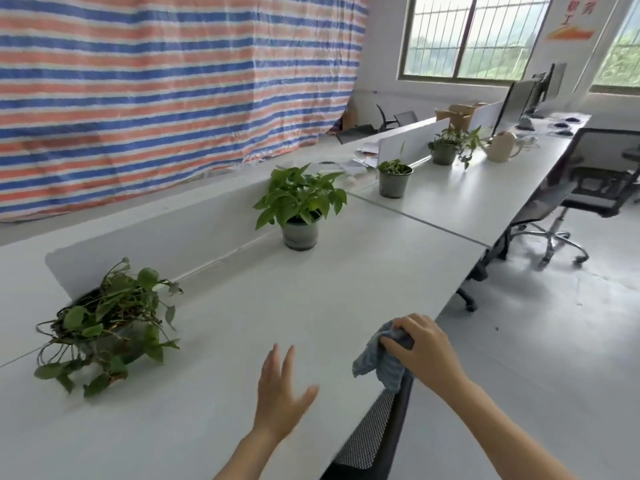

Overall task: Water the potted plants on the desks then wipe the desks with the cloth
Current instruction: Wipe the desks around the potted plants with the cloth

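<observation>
The right hand grips the bunched blue-grey cloth at the front edge of the white desk. The left hand is beside it over the desk, fingers straight and spread, holding nothing. The trailing potted plant and the upright potted plant stand along the rear edge.
</observation>
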`<state>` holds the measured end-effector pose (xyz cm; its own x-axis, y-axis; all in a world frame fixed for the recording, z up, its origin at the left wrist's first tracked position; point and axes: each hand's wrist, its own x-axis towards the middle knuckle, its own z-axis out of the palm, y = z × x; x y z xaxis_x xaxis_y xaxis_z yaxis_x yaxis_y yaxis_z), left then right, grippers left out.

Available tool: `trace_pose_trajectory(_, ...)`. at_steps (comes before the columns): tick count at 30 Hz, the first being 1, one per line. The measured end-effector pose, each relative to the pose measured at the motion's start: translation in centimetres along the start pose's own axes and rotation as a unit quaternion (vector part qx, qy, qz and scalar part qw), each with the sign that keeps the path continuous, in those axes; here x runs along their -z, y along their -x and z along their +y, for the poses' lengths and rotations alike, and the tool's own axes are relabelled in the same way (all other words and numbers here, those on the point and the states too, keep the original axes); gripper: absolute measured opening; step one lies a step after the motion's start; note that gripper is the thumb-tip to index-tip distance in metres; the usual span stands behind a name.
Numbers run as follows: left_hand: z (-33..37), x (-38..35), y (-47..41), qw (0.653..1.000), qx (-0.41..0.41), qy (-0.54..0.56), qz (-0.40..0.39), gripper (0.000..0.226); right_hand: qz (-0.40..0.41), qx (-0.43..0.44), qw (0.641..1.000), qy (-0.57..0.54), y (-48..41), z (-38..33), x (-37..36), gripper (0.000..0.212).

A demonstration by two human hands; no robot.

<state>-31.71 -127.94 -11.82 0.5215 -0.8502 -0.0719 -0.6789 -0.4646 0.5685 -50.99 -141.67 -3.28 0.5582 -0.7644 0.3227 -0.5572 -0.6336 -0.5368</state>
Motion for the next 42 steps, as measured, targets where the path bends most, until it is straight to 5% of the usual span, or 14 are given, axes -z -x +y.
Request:
trace_pose_trajectory(3, 7.9, -2.9, -1.2, 0.986, -0.087, 0.085, -0.112, 0.11, 0.016, 0.077, 0.997, 0.021, 0.9, 2.8, 1.9, 0.023)
trace_pose_trajectory(5, 12.3, -5.2, -2.0, 0.97, -0.112, 0.15, -0.153, 0.089, 0.017, 0.1, 0.994, 0.03, 1.6, 5.1, 3.4, 0.017)
trace_pose_trajectory(8, 16.8, -7.6, -2.8, 0.944, -0.11, 0.265, -0.162, 0.033, 0.009, 0.099, 0.995, 0.026, 2.2, 8.8, 5.6, 0.021)
trace_pose_trajectory(12, 21.1, -10.0, -3.4, 0.914, -0.039, 0.381, -0.134, 0.02, 0.001, 0.08, 0.997, 0.017, 3.5, 14.5, 8.1, 0.03)
trace_pose_trajectory(17, 25.3, -11.1, -4.9, 0.842, 0.092, 0.513, -0.142, 0.024, -0.057, -0.009, 0.997, -0.055, 4.5, 18.6, 9.0, 0.054)
trace_pose_trajectory(24, 28.7, -10.9, -10.1, 0.781, 0.075, 0.585, -0.206, 0.033, -0.095, -0.186, 0.957, -0.202, 0.6, 22.6, 8.8, 0.062)
trace_pose_trajectory(34, 30.3, -13.2, -24.2, 0.73, 0.148, 0.641, -0.187, 0.029, -0.216, -0.257, 0.918, -0.21, -13.1, 29.8, 7.3, 0.027)
trace_pose_trajectory(38, 28.8, -12.6, -28.8, 0.676, 0.205, 0.689, -0.162, 0.038, -0.218, -0.283, 0.91, -0.212, -19.1, 30.7, 7.2, 0.019)
trace_pose_trajectory(42, 28.6, -9.3, -33.1, 0.606, 0.154, 0.771, -0.123, 0.03, -0.149, -0.262, 0.917, -0.259, -28.2, 29.2, 7.6, 0.019)
